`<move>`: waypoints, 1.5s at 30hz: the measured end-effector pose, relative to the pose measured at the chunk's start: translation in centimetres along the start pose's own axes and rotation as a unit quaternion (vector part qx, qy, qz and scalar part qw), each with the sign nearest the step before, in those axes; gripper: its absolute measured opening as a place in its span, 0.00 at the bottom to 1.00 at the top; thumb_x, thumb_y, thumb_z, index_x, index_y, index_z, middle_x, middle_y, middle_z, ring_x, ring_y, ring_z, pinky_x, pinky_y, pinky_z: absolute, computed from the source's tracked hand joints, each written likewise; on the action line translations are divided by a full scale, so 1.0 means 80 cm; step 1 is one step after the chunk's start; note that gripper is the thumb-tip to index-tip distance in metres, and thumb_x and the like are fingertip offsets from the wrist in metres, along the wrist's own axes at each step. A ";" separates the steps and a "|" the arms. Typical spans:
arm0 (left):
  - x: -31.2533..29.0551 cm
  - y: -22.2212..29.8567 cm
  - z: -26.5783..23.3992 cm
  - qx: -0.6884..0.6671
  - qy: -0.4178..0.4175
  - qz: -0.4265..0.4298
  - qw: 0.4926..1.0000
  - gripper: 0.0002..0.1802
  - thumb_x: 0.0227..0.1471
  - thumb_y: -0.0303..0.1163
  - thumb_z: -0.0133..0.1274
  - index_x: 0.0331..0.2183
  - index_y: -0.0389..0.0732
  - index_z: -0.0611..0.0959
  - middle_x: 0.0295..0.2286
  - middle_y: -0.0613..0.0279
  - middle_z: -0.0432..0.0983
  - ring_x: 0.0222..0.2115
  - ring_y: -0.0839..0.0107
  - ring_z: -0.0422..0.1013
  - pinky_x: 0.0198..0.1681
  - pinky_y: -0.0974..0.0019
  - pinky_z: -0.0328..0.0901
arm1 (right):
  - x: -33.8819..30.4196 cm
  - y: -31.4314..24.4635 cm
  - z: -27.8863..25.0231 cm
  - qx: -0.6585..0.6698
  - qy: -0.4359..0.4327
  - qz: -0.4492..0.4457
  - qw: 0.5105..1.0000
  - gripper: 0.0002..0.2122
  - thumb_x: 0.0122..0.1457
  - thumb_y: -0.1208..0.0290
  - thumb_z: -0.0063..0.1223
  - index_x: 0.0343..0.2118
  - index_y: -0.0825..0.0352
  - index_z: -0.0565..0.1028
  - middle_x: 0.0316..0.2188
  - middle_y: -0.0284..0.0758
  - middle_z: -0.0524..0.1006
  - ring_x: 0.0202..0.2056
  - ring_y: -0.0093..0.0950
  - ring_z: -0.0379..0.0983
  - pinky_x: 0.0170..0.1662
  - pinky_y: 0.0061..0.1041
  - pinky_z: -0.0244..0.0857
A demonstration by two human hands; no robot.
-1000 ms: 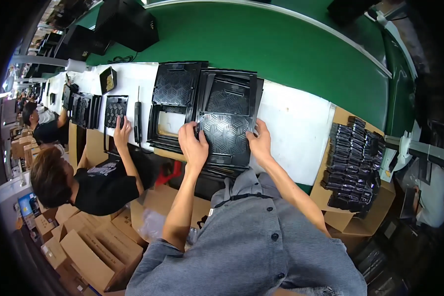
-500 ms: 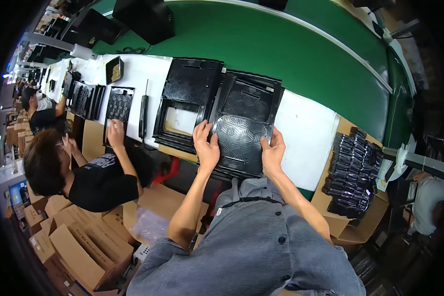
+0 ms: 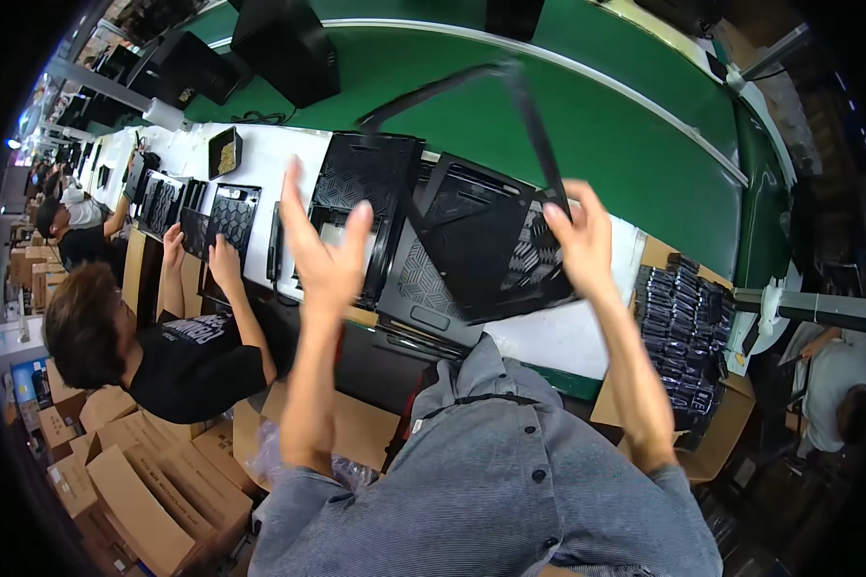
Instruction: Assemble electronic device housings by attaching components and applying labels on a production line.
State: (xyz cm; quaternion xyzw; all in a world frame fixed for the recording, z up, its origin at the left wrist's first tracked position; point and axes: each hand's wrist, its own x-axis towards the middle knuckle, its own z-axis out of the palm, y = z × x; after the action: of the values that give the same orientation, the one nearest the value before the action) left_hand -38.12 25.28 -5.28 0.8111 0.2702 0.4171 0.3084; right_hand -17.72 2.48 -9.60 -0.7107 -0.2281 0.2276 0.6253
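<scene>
A black plastic panel with a large frame-like opening [image 3: 481,262] is lifted and tilted over the bench, blurred by motion. My right hand [image 3: 585,240] grips its right edge, thumb on the near face. My left hand [image 3: 325,258] is off the panel, raised with fingers stretched and thumb apart, holding nothing. Beneath the lifted panel lie more black panels [image 3: 423,281] with a geometric line pattern, partly hidden by it. Close beyond my left hand stands another stack of black panels [image 3: 361,159].
A carton of black bagged parts [image 3: 683,327] stands at right. To the left, a co-worker [image 3: 188,361] handles a dark piece beside a honeycomb-patterned panel [image 3: 233,213]. A small black tray [image 3: 225,152] sits on the white bench surface [image 3: 568,337]; a green surface [image 3: 433,87] lies beyond.
The panel has been lifted off the right-hand stack and tilted, with its far end rising. My left hand has let go and moved left; my right hand has moved right with the panel.
</scene>
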 end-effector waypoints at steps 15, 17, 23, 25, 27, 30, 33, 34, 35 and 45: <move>-0.021 -0.173 -0.063 -0.461 0.201 -0.344 0.793 0.15 0.67 0.39 0.45 0.30 0.41 0.70 0.17 0.69 0.57 0.11 0.78 0.50 0.12 0.70 0.46 | 0.187 0.012 0.164 -0.212 -0.031 -0.168 0.962 0.40 0.59 0.50 0.58 0.62 0.80 0.57 0.62 0.62 0.60 0.65 0.51 0.55 0.67 0.43 0.49; -0.061 -0.197 -0.059 -0.476 0.246 -0.357 0.765 0.18 0.67 0.41 0.46 0.27 0.42 0.69 0.16 0.69 0.56 0.11 0.77 0.51 0.12 0.70 0.47 | 0.193 0.036 0.216 -0.120 -0.114 0.012 0.986 0.41 0.60 0.48 0.57 0.63 0.80 0.56 0.57 0.60 0.67 0.60 0.50 0.64 0.63 0.37 0.57; -0.132 -0.236 -0.022 -0.457 0.311 -0.410 0.725 0.15 0.67 0.39 0.46 0.29 0.42 0.70 0.16 0.68 0.59 0.11 0.76 0.53 0.13 0.68 0.49 | 0.232 0.131 0.290 0.079 -0.068 0.206 0.973 0.31 0.55 0.71 0.65 0.61 0.72 0.66 0.51 0.52 0.75 0.50 0.40 0.74 0.52 0.35 0.69; -0.145 -0.239 -0.021 -0.385 0.338 -0.439 0.738 0.12 0.67 0.36 0.46 0.32 0.39 0.70 0.17 0.67 0.61 0.12 0.74 0.56 0.14 0.67 0.53 | 0.231 0.128 0.309 -0.031 -0.071 0.171 0.982 0.29 0.54 0.72 0.65 0.59 0.70 0.68 0.51 0.51 0.75 0.49 0.41 0.74 0.52 0.36 0.69; -0.156 -0.243 -0.018 -0.274 0.269 -0.447 0.808 0.13 0.65 0.36 0.45 0.33 0.35 0.71 0.17 0.59 0.66 0.17 0.61 0.69 0.19 0.56 0.63 | 0.241 0.142 0.317 -0.200 0.023 0.065 0.977 0.20 0.50 0.76 0.66 0.49 0.68 0.78 0.46 0.49 0.77 0.46 0.43 0.75 0.51 0.38 0.69; -0.146 -0.244 -0.023 -0.014 0.157 -0.448 0.880 0.21 0.61 0.41 0.51 0.29 0.29 0.74 0.20 0.44 0.74 0.24 0.45 0.75 0.28 0.47 0.68 | 0.262 0.159 0.299 -0.284 0.043 -0.053 0.956 0.11 0.49 0.80 0.65 0.37 0.70 0.81 0.33 0.38 0.80 0.36 0.30 0.77 0.43 0.30 0.71; -0.147 -0.239 -0.039 0.224 0.058 -0.433 0.871 0.30 0.53 0.49 0.57 0.23 0.24 0.78 0.25 0.30 0.76 0.32 0.33 0.73 0.39 0.43 0.67 | 0.251 0.152 0.308 -0.216 -0.030 0.022 0.976 0.06 0.49 0.78 0.63 0.32 0.69 0.82 0.29 0.38 0.82 0.31 0.29 0.77 0.39 0.29 0.71; -0.147 -0.244 -0.038 0.241 0.030 -0.438 0.865 0.30 0.53 0.49 0.57 0.23 0.24 0.78 0.25 0.31 0.76 0.32 0.34 0.74 0.39 0.43 0.67 | 0.252 0.161 0.295 -0.224 -0.027 0.014 0.974 0.06 0.50 0.77 0.63 0.32 0.69 0.82 0.26 0.38 0.82 0.29 0.28 0.77 0.38 0.29 0.72; -0.156 -0.258 -0.049 0.242 -0.006 -0.461 0.854 0.30 0.53 0.49 0.56 0.24 0.24 0.79 0.26 0.30 0.76 0.33 0.34 0.74 0.40 0.42 0.67 | 0.247 0.165 0.286 -0.247 -0.033 0.008 0.968 0.08 0.50 0.75 0.63 0.35 0.67 0.82 0.34 0.41 0.81 0.38 0.32 0.77 0.45 0.31 0.70; -0.146 -0.243 -0.060 0.117 0.032 -0.577 0.807 0.29 0.59 0.47 0.52 0.21 0.27 0.76 0.10 0.56 0.69 0.08 0.65 0.68 0.09 0.64 0.60 | 0.074 0.218 0.066 -0.265 0.231 0.093 0.932 0.28 0.60 0.57 0.60 0.54 0.76 0.69 0.53 0.51 0.69 0.57 0.44 0.63 0.60 0.40 0.57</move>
State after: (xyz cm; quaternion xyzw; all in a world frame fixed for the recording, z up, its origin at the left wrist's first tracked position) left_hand -51.59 31.37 -23.14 0.5216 0.7450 0.1533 0.3866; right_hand -15.52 8.25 -27.75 -0.9013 -0.0624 0.0460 0.4261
